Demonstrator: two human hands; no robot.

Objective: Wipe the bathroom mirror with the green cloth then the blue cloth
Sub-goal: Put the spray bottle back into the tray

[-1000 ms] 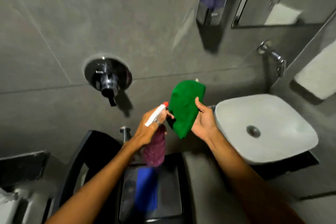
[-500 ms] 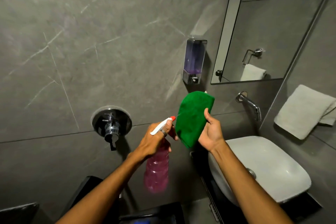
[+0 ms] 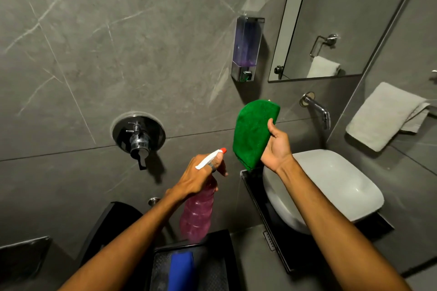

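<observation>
With the left hand (image 3: pixel 201 177) gripping the spray bottle (image 3: pixel 197 214) and the right hand (image 3: pixel 275 149) clutching the green cloth (image 3: pixel 253 132), both needed to swing toward the mirror (image 3: pixel 331 19) at two o'clock, wiping flat and evenly, while the blue cloth (image 3: pixel 181 271) waited at six

Green cloth (image 3: pixel 254 132), blue cloth (image 3: pixel 181 269), pink spray bottle (image 3: pixel 197 215) with white, red-tipped head, grey veined wall tiles (image 3: pixel 118 42).
</observation>
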